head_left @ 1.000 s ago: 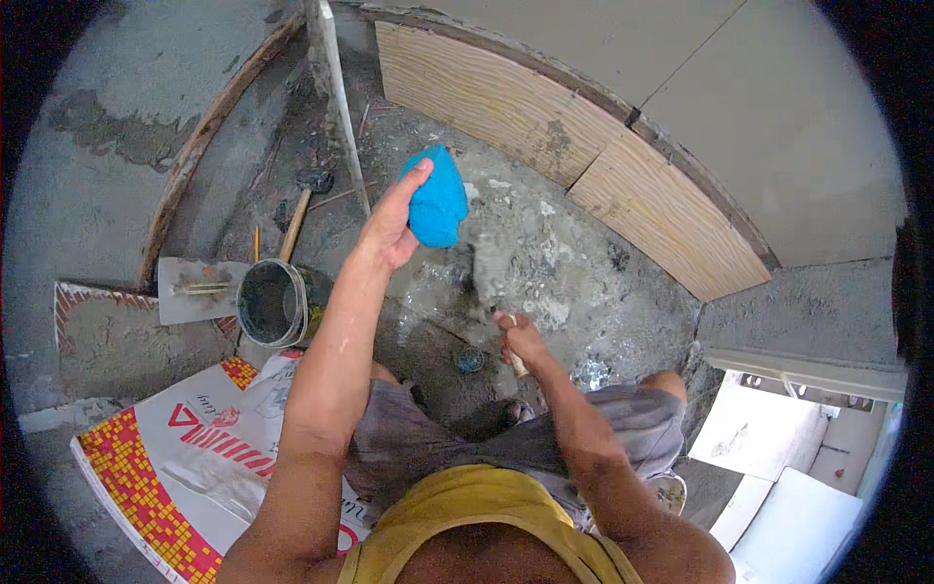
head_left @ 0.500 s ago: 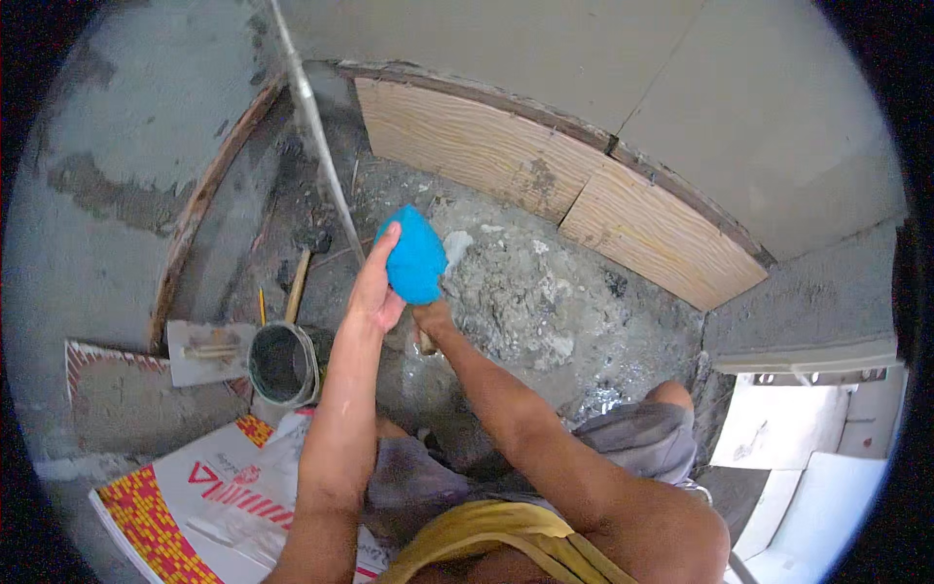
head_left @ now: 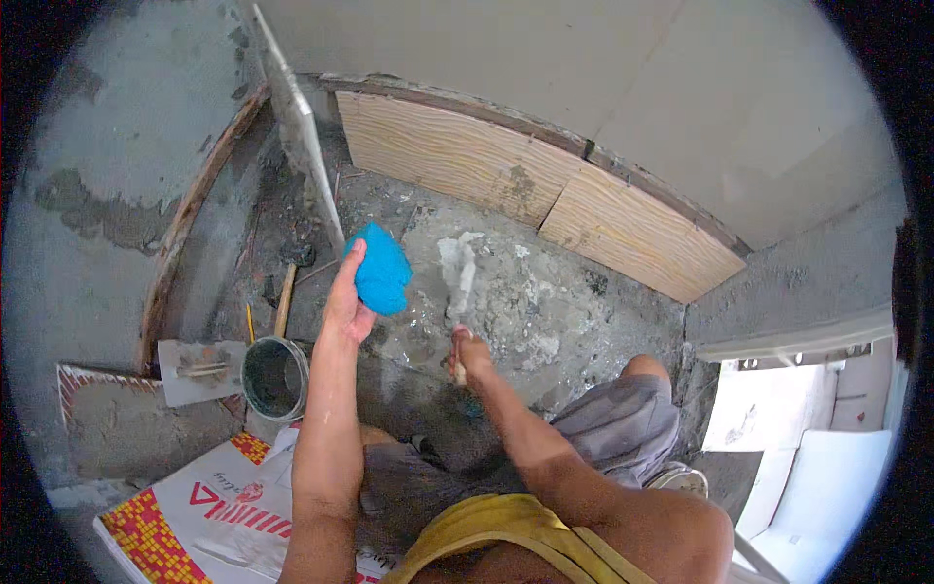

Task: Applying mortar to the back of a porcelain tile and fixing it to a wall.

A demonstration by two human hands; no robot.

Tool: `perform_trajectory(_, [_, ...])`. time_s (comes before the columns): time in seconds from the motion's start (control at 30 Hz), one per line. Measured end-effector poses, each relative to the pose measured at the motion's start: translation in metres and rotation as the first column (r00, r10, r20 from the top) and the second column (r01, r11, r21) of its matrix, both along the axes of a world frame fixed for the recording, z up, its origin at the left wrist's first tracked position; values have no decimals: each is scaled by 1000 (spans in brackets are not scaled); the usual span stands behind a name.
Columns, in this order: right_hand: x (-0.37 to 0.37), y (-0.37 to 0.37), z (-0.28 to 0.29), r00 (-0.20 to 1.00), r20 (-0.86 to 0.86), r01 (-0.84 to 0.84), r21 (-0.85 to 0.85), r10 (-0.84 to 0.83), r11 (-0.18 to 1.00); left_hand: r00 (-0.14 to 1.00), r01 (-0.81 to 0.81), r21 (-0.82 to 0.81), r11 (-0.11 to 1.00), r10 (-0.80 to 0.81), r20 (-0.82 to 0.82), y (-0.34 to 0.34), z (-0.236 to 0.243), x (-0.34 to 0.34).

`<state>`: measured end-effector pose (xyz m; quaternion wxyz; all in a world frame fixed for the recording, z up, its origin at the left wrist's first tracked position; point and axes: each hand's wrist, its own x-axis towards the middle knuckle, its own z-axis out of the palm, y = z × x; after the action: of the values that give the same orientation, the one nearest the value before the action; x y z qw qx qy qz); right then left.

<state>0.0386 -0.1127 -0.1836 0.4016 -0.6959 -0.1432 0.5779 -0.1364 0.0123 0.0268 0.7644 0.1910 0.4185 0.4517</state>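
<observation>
My left hand (head_left: 352, 310) is closed on a bright blue sponge (head_left: 382, 271), held above the wet floor. Just beyond it, a thin light-coloured panel (head_left: 309, 146) stands nearly edge-on; whether my hand touches it I cannot tell. My right hand (head_left: 470, 356) grips the pale handle of a trowel (head_left: 465, 284). Its narrow blade is smeared with grey mortar and lies over the rough wet mortar bed (head_left: 530, 302) on the floor.
Two wood-patterned tiles (head_left: 457, 151) line the far wall's base. At left are a bucket (head_left: 275, 380), a wooden-handled hammer (head_left: 285, 300), a yellow pencil (head_left: 249, 323) and a flat plastering trowel (head_left: 201, 371). A printed white-and-red sack (head_left: 219, 526) lies near my left knee.
My right hand has come out from behind the sponge and moved right, bringing the trowel blade into sight over the mortar. My left hand with the sponge has shifted left and slightly down.
</observation>
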Motion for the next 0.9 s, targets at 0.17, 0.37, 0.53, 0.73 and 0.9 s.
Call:
perform_trajectory(0.17, [28, -14, 43, 887, -407, 231, -16, -217, 973, 996, 74, 48, 996, -76, 46, 6, 1, 8])
perform_trajectory(0.37, [-36, 15, 64, 956, -292, -2, 39, 14, 999, 995, 93, 15, 996, -93, -23, -3, 10, 2])
perform_trajectory(0.53, [42, 141, -45, 991, 45, 97, 399, -125, 912, 975, 205, 47, 978, -208, 82, 1, 8, 84])
perform_trajectory(0.73, [-21, 113, -20, 936, -256, 264, 58, -241, 963, 994, 109, -8, 994, -109, -14, -12, 9, 29])
perform_trajectory(0.9, [-16, 57, 16, 726, -489, 531, -49, -484, 846, 993, 120, 7, 993, -120, -7, 4, -10, 33])
